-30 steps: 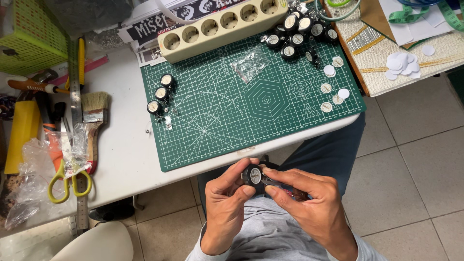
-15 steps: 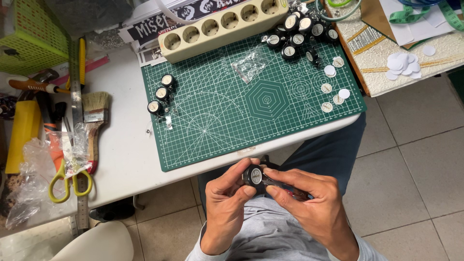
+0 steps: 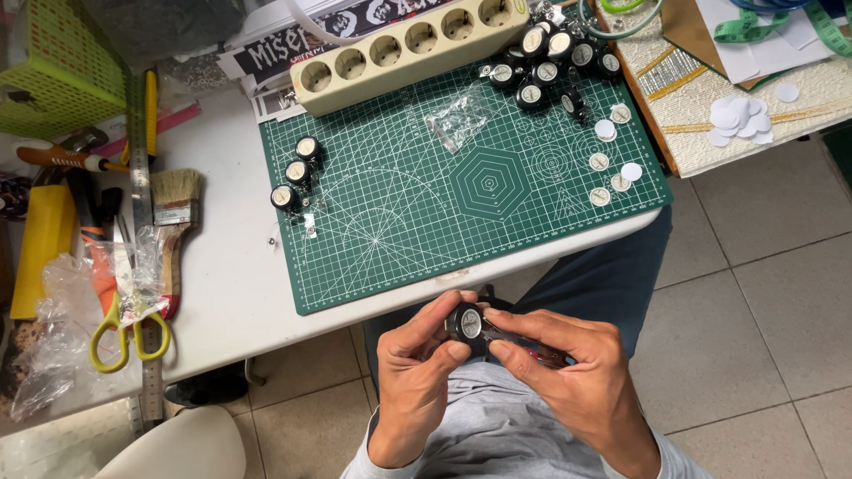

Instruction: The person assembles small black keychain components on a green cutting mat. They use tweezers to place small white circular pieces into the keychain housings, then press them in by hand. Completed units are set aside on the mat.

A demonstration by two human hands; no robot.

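Note:
My left hand (image 3: 415, 372) pinches a small black round dial part with a pale face (image 3: 466, 323) over my lap, below the table edge. My right hand (image 3: 575, 381) holds a thin dark tool (image 3: 524, 344) whose tip touches the part. On the green cutting mat (image 3: 426, 204) three similar black dial parts (image 3: 295, 171) sit at the left. Several more (image 3: 543, 62) cluster at the mat's top right. Loose white discs (image 3: 611, 164) lie at the mat's right side.
A beige power strip (image 3: 408, 49) lies along the mat's far edge. A small clear plastic bag (image 3: 457, 120) is on the mat. At the left are a paintbrush (image 3: 173, 231), yellow-handled scissors (image 3: 120, 328), a steel ruler (image 3: 140, 222) and a green basket (image 3: 58, 66). White paper circles (image 3: 737, 120) lie at right.

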